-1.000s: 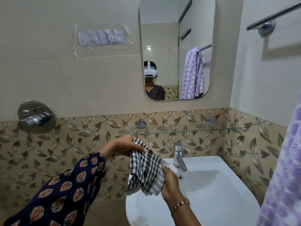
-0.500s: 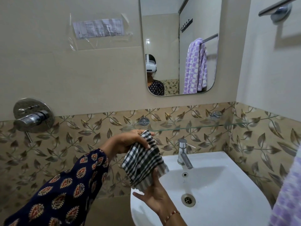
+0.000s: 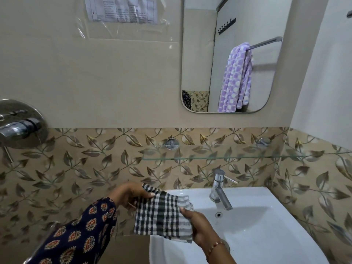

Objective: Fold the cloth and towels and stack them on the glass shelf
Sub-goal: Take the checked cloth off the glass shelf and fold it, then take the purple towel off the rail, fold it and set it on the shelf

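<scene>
both hands [image 3: 133,195] [image 3: 200,225] pinch the folded cloth [image 3: 163,214]; a loose pinch could unfold it before the shelf [image 3: 219,158]

Single head view, close, facing wall above sink [image 3: 266,235], looking forward, slightly down.

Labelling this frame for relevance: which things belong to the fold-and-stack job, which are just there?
Job:
checked cloth, held by left hand and right hand
glass shelf, bare
purple towel, seen in the mirror

Just there:
sink
tap
shower mixer
wall notice
</scene>
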`<state>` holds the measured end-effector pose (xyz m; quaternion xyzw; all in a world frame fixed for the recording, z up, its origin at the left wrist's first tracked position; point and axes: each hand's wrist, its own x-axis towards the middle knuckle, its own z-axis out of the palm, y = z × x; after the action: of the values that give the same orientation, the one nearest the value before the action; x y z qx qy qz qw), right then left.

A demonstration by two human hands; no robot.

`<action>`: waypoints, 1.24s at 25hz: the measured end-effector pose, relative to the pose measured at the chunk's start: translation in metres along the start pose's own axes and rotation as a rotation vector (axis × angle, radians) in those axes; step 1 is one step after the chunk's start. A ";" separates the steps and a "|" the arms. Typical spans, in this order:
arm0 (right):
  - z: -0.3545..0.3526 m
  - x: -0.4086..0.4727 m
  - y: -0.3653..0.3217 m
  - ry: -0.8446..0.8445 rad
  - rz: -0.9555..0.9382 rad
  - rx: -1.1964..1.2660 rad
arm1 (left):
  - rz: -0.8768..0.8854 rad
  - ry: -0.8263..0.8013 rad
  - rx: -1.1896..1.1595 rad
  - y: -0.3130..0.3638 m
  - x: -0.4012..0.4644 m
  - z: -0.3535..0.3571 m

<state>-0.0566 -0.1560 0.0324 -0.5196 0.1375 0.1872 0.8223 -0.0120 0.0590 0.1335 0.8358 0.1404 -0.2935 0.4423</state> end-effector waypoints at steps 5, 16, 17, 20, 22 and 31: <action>-0.008 0.027 -0.016 0.257 -0.124 -0.199 | 0.060 0.025 -0.219 -0.007 0.049 0.014; -0.025 0.112 -0.040 0.482 -0.277 -0.602 | 0.234 0.141 -0.278 -0.004 0.155 0.030; -0.025 0.117 -0.038 0.504 -0.277 -0.729 | 0.295 0.272 -0.153 -0.006 0.161 0.034; -0.027 0.127 -0.022 0.749 -0.290 -1.364 | 0.454 0.652 0.442 -0.012 0.167 0.043; -0.026 0.133 -0.003 0.745 -0.509 -1.585 | 0.639 0.644 0.700 -0.023 0.173 0.056; -0.044 0.151 0.033 0.280 -0.328 -1.911 | 0.709 0.270 1.208 -0.073 0.215 0.077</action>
<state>0.0618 -0.1578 -0.0766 -0.9969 -0.0494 0.0396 0.0473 0.0937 0.0318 -0.0804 0.9591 -0.2737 -0.0524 -0.0504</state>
